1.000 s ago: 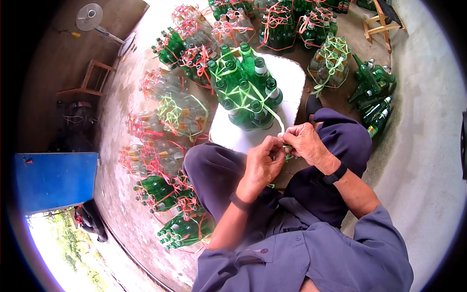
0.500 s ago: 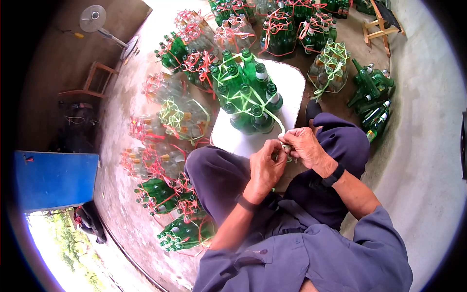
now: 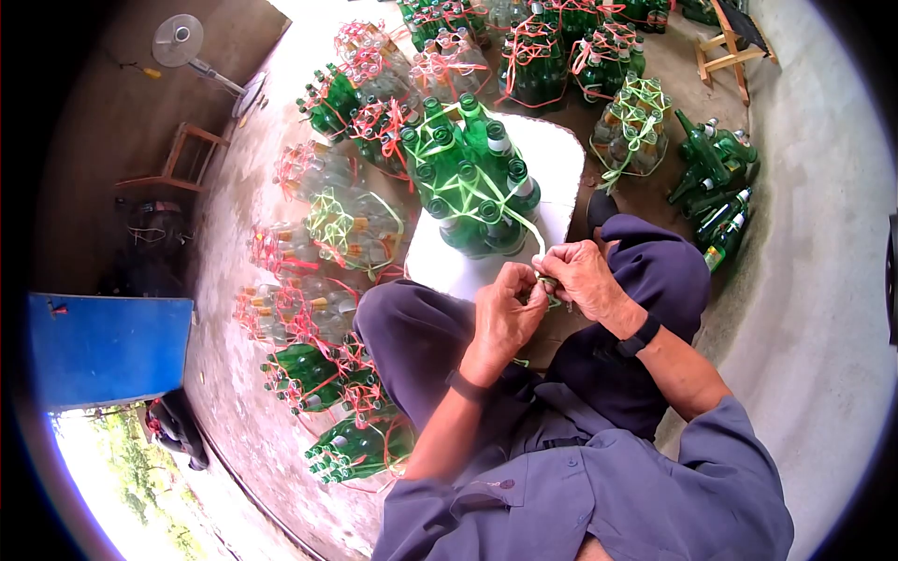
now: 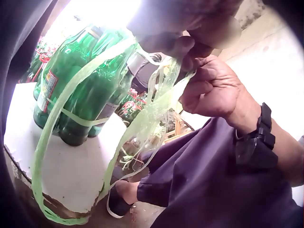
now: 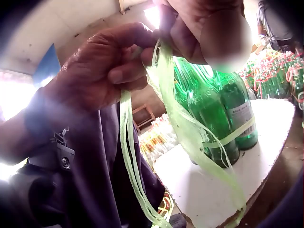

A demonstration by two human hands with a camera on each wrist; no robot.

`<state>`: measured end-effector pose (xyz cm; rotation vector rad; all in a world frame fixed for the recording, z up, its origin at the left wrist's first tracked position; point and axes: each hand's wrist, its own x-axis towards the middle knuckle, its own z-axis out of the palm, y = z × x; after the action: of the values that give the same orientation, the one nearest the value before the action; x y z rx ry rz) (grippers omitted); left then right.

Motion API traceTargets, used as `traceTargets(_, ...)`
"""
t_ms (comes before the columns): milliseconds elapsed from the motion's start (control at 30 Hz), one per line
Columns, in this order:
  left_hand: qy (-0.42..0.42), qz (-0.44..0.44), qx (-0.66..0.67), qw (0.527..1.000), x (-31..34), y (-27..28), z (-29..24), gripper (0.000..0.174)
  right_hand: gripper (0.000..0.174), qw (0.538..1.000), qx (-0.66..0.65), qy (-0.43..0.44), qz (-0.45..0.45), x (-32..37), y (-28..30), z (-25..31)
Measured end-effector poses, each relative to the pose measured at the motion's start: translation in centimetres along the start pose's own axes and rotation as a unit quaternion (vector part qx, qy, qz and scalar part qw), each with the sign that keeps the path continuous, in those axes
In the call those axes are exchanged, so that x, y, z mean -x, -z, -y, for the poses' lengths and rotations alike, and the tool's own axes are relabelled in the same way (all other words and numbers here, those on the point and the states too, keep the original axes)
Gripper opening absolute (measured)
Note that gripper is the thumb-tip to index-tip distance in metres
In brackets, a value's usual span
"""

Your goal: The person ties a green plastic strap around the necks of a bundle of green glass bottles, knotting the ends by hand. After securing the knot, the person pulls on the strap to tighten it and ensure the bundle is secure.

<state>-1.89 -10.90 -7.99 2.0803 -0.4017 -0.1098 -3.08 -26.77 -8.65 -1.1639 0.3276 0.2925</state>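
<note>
The white tabletop (image 3: pixel 564 173) is spreading across the middle of the head view, in front of my knees. Standing on it, the bundle of green bottles (image 3: pixel 456 192) is lying up and slightly left from my fingertips, its bottles upright with their necks rising towards my eyes. My left hand (image 3: pixel 507 320) is coming in from the lower left, my right hand (image 3: pixel 589 283) from the lower right, and they are meeting just beyond my knees, near the table's close edge. Both are pinching the pale green strip (image 5: pixel 172 102), thumbs and fingers bent in on it (exactly how it is folded between them, I cannot tell). From the bundle's lower right corner, the strip is running down to that meeting point; my right fingertips are sitting a little nearer to the bottles than my left. Smaller still, thin strands (image 5: pixel 127 142) are hanging below my left hand in the right wrist view.
</note>
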Motion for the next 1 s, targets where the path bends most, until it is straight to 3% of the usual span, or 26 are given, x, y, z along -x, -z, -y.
traceTargets(267, -0.078, -0.039, 0.062, 0.994, 0.7, 0.1, 0.5, 0.012, 0.030, 0.999, -0.015, -0.003, -0.031, -0.3, -0.1, -0.1)
traceTargets(333, 0.123, 0.022, 0.191, 0.974, 1.0, 1.1, -0.7, 0.011, 0.029, 0.999, -0.005, 0.001, -0.043, -0.3, -0.3, -0.1)
traceTargets(433, 0.167, 0.042, 0.225, 0.959, 0.9, 2.0, -1.5, 0.014, 0.025, 0.999, -0.008, 0.013, -0.032, -0.5, -0.1, -0.4)
traceTargets(767, 0.167, 0.084, 0.233, 0.954, 1.4, 2.6, -1.0, 0.017, 0.023, 1.000, -0.002, 0.018, -0.014, -0.2, 0.1, -0.1)
traceTargets(1000, 0.147, -0.002, 0.212, 0.966, 1.5, 2.3, -0.4, 0.014, 0.022, 1.000, 0.005, 0.014, 0.018, -0.1, 0.1, 0.0)
